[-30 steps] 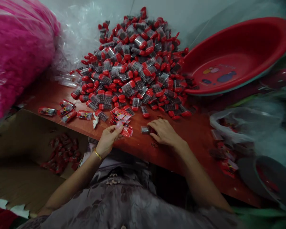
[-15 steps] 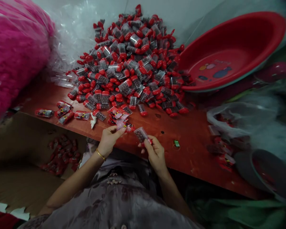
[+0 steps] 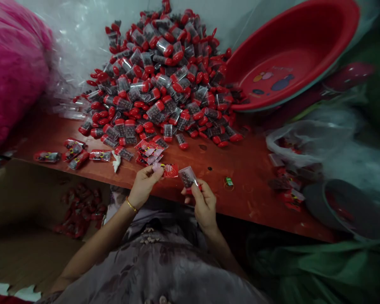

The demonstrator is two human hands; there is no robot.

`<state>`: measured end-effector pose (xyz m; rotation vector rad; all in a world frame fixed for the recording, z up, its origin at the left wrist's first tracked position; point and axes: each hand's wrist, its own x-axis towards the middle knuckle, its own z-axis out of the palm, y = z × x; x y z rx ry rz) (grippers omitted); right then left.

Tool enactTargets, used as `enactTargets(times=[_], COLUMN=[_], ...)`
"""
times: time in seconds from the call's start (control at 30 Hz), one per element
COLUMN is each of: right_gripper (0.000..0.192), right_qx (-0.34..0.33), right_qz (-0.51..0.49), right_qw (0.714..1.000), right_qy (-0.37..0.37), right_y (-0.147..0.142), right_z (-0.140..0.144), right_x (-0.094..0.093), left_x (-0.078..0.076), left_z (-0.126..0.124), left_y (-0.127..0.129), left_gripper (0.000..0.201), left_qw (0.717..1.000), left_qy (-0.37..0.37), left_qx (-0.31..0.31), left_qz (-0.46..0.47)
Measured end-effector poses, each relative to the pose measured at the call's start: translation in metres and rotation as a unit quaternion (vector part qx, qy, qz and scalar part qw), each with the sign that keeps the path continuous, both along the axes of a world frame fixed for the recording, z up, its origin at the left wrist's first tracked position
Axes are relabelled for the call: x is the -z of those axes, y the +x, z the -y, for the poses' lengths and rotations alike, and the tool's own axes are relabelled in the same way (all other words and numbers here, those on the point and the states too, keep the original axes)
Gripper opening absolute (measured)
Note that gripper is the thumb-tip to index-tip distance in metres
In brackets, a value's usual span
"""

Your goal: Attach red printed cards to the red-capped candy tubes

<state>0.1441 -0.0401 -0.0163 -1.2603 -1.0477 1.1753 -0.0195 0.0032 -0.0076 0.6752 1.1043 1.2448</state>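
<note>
My left hand pinches a red printed label by its left end, just above the table's front edge. A clear case with dark beads inside and a red end is gripped in my right hand, its clear end tilted up toward the label. A small gap separates the two. Just beyond my left hand lies a little stack of similar red labels. Several cases with red printed labels rest to the left, beside a crumpled white scrap.
A large heap of red-ended cases covers the back of the red-brown table. A red basin leans at the right, near plastic bags and a grey bucket. A pink bag stands left; below, a cardboard box holds labelled cases.
The label in my left hand now lies flatter and extends further toward the case, clear of the stack. The whole view has shifted slightly, with the table things appearing further left.
</note>
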Motion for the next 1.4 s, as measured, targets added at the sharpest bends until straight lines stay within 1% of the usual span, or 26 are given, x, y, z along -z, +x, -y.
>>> enactTargets(times=[0.13,0.23,0.3,0.43,0.6,0.7,0.77,0.9,1.0,1.17,1.27,1.4], right_gripper=[0.025,0.025,0.025,0.024,0.024,0.024,0.024,0.024,0.024,0.025,0.025,0.024], right_qx=[0.004,-0.014,-0.031,-0.034,-0.033,-0.047,-0.055,-0.063,-0.047,0.000,0.016,0.014], right_qz=[-0.008,-0.016,-0.019,-0.014,-0.007,0.002,0.009,0.027,0.036,0.010,-0.004,-0.020], right_qw=[1.000,1.000,0.999,0.999,0.999,0.999,0.998,0.998,0.998,1.000,1.000,1.000], right_qy=[-0.010,-0.014,-0.015,-0.020,-0.004,-0.004,-0.005,0.005,0.011,0.004,0.010,0.008], right_y=[0.001,0.002,0.002,0.004,0.004,0.004,0.003,0.001,0.001,0.003,0.004,0.004], right_z=[-0.001,0.000,0.001,0.003,0.004,0.005,0.004,0.004,0.004,0.004,0.005,0.006], right_x=[-0.002,-0.003,-0.004,-0.004,-0.003,-0.001,0.000,0.004,0.005,0.000,-0.003,-0.008], left_x=[0.002,0.001,-0.001,-0.003,-0.004,-0.002,0.000,0.002,0.001,0.000,0.002,0.006], left_z=[0.000,-0.001,-0.002,-0.002,-0.003,-0.003,-0.002,-0.002,-0.002,-0.004,-0.004,-0.004], left_y=[-0.003,-0.004,-0.005,-0.007,-0.009,-0.010,-0.009,-0.005,-0.002,0.000,0.001,-0.002], left_gripper=[0.033,0.032,0.031,0.030,0.029,0.028,0.029,0.033,0.033,0.038,0.039,0.042], left_qw=[0.998,0.994,0.992,0.989,0.988,0.989,0.991,0.997,0.999,0.999,0.999,0.999], left_qy=[0.037,0.060,0.070,0.078,0.070,0.066,0.056,0.020,-0.002,-0.035,-0.036,-0.018], left_qx=[0.028,0.037,0.031,0.017,0.040,0.058,0.067,0.055,0.041,0.021,0.024,0.035], left_qz=[-0.050,-0.081,-0.102,-0.124,-0.131,-0.121,-0.098,-0.055,-0.030,0.028,0.027,-0.023])
